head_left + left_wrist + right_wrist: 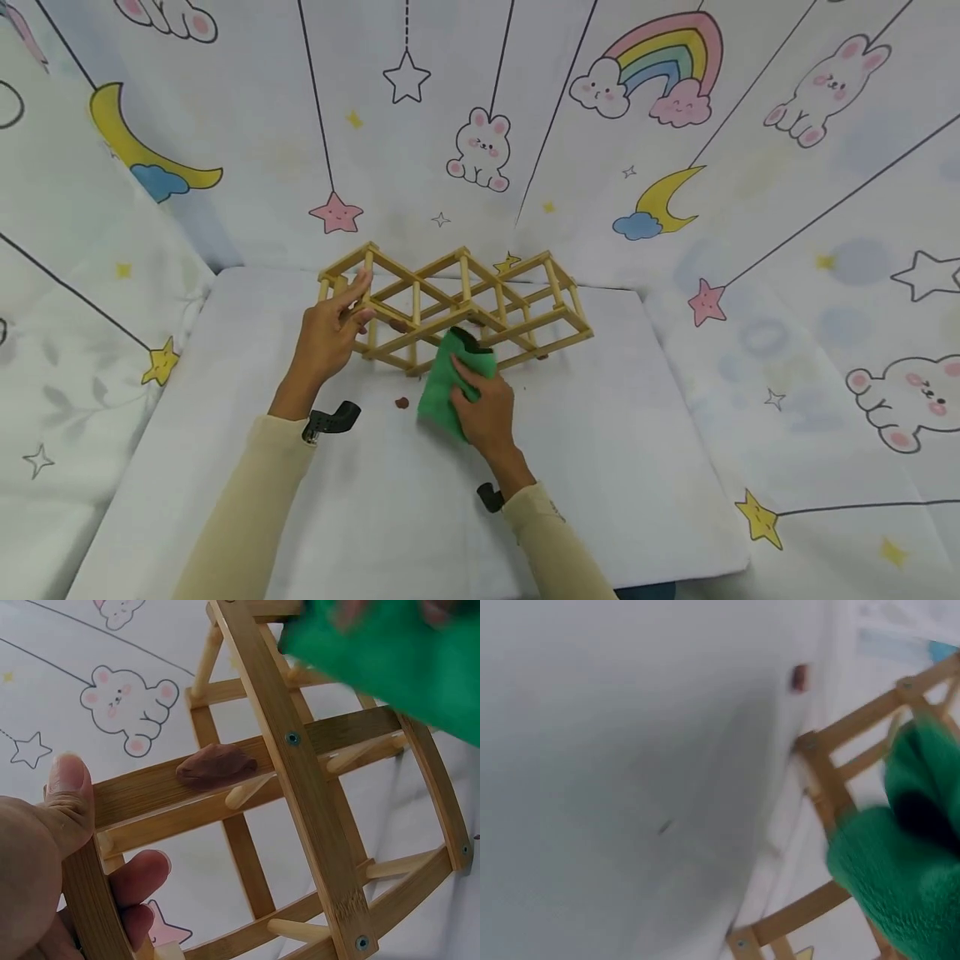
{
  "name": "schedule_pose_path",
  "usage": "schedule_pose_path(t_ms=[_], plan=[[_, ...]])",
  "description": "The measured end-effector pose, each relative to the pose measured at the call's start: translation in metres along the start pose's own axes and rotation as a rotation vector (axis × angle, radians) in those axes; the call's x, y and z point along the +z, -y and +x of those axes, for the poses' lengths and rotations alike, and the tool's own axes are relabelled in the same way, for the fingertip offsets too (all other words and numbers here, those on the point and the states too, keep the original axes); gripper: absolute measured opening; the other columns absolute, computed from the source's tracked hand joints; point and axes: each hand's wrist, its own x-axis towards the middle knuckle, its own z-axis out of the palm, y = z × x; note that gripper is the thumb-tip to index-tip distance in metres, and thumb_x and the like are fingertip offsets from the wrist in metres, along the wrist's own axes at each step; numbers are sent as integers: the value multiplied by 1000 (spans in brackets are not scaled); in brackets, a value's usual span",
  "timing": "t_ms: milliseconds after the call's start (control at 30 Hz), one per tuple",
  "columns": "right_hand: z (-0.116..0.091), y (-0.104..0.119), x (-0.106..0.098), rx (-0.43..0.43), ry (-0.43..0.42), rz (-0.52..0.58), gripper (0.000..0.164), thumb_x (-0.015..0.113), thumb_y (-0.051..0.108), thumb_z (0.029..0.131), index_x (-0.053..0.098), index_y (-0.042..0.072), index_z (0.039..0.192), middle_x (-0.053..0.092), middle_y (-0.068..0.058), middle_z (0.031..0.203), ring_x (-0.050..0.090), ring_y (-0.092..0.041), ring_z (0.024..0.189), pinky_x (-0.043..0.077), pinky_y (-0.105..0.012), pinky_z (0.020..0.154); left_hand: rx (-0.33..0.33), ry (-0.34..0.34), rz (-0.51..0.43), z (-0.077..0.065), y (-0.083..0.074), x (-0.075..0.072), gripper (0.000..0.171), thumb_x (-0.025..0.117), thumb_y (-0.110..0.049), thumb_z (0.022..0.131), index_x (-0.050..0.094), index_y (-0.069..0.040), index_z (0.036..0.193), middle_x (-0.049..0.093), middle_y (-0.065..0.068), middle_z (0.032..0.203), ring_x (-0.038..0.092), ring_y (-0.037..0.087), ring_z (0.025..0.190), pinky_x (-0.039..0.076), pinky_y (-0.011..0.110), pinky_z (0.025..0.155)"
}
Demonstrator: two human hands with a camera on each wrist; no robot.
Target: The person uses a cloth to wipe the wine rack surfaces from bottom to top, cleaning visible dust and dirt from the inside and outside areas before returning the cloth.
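A wooden lattice rack [558, 314] of crossed slats and dowels stands on the white surface. My left hand [326, 342] grips its left end; in the left wrist view the thumb [70, 799] lies on one side of a slat and fingertips show on the other. A brown, clay-like lump [217, 766] sticks to a slat near that hand. My right hand [487, 412] holds a folded green cloth [442, 396] at the rack's front middle, its dark upper edge right at the slats. The cloth [885, 877] overlaps the rack in the right wrist view.
A small brown piece [402, 402] lies on the white tabletop [600, 467] in front of the rack. Another reddish-brown bit [800, 678] shows beside the rack's end. Cloth walls [262, 125] printed with bunnies, stars and moons rise close behind and at both sides.
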Motion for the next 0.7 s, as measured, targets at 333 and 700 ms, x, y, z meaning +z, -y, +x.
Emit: schedule_pose_path(t_ms=[333,700], plan=[[-5,11,-8,74,36,52,57,77,7,91,67,27,143,70,-18,140,72,-29,119,62,-39,90,20,-15,0,-2,0,0,59,62,-25,106,43,-22,162,40,3,168,72,30,80,46,16,66],[102,27,-92,-99,-401,145,58,80,8,95,63,26,148,56,-7,158,54,-23,147,48,-41,118,29,-27,12,1,-3,4,59,64,-24,106,45,-21,161,42,2,167,69,22,77,45,15,66]])
